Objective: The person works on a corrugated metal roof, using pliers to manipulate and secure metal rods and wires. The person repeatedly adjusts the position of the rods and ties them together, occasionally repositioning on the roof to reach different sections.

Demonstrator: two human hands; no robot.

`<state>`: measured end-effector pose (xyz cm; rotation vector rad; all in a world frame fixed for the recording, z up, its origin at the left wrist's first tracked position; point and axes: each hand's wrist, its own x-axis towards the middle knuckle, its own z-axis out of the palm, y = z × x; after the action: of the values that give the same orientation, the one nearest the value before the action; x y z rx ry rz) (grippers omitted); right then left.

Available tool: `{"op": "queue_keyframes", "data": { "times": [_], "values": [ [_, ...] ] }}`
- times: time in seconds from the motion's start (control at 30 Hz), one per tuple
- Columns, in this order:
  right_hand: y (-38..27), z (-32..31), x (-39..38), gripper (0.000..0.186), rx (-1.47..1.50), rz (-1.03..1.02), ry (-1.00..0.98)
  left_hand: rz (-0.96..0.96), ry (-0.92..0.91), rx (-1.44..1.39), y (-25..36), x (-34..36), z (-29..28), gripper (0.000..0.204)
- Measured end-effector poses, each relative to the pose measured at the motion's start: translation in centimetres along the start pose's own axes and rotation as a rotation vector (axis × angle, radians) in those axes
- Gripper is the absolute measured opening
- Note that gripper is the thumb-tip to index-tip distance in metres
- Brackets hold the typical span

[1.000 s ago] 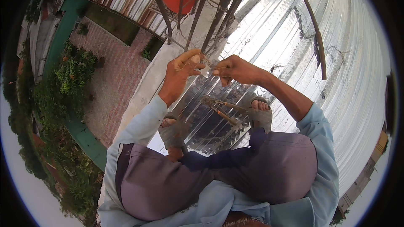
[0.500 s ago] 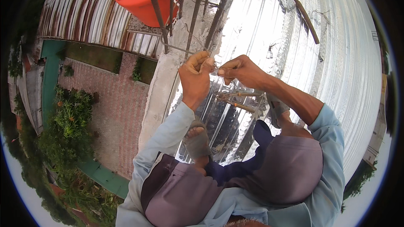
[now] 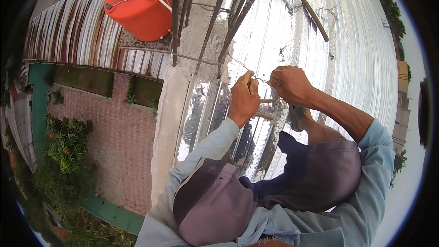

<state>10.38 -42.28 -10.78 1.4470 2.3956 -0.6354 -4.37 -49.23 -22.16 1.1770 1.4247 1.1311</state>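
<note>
Over roofing [image 3: 356,59], two hands [image 3: 244,99] [image 3: 292,84], apparently one wire [image 3: 238,61]

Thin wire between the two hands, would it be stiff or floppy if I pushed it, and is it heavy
The thin wire would probably bend easily yet hold its shape, since it stretches in a loose curve beyond the left hand. It's likely light, being far thinner than the dark upright bars nearby.

Left hand [image 3: 244,99], right hand [image 3: 292,85] pinching, just apart.
</note>
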Motion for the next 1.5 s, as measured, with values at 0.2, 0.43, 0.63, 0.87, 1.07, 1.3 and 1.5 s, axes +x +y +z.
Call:
{"op": "queue_keyframes", "data": {
  "times": [0.2,0.43,0.63,0.87,1.07,1.3,1.5],
  "values": [
    [4.6,-3.6,-1.2,0.010,-0.183,-0.019,-0.163,0.139,-0.272,0.165,7.2,3.4,-6.7,0.040],
    [-2.7,-3.9,2.0,0.030,-0.272,-0.603,0.163,0.744,0.193,0.109,21.3,16.3,-11.5,0.055],
    [-1.1,-11.9,1.5,0.022,-0.411,-0.755,0.726,0.602,0.043,-0.072,24.9,25.0,-7.2,0.052],
    [-2.8,-19.9,7.3,0.014,-0.826,-0.916,0.753,0.488,-0.039,0.001,27.1,25.8,-10.2,0.043],
    [-3.7,-19.9,7.7,0.011,-0.948,-0.603,0.650,0.565,-0.170,-0.010,23.6,25.8,-9.8,0.041],
    [-4.1,-19.2,9.7,0.017,-0.951,-0.649,0.640,0.512,-0.180,-0.065,26.4,24.2,-10.3,0.039],
    [-1.1,-17.7,11.7,0.019,-0.828,-0.743,0.756,0.681,-0.090,-0.017,27.9,21.3,-8.4,0.037]
  ]
}}
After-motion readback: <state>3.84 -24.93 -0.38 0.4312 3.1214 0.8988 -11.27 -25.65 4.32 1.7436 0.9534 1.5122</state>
